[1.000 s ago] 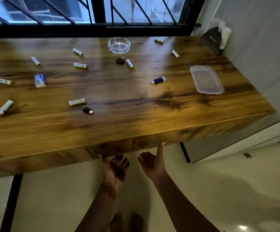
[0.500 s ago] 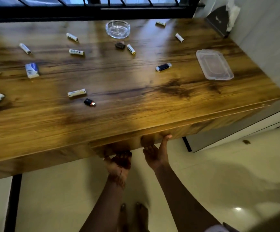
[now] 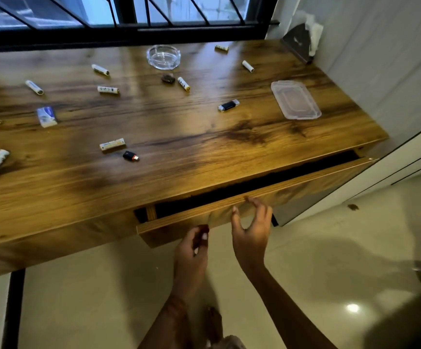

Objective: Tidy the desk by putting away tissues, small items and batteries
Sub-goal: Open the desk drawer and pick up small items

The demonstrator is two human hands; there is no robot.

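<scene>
The wooden desk [image 3: 179,127] has a drawer [image 3: 292,187] pulled a little way out, showing a dark gap. My left hand [image 3: 193,248] is curled under the drawer front's lower edge. My right hand [image 3: 252,227] has its fingers over the front's top edge and its thumb on the face. Several white batteries lie scattered on the desk, one near the front [image 3: 112,144]. A small tissue pack [image 3: 46,116], a black USB stick [image 3: 227,105], a small black adapter [image 3: 130,156] and a dark small item [image 3: 167,78] also lie there.
A glass ashtray [image 3: 163,56] stands at the back by the barred window. A clear plastic box [image 3: 295,99] lies at the right, and a tissue holder [image 3: 302,44] leans in the far right corner against the wall. Tiled floor lies below me.
Both hands rose from below the desk to the drawer front, and the drawer has slid out from flush to slightly open.
</scene>
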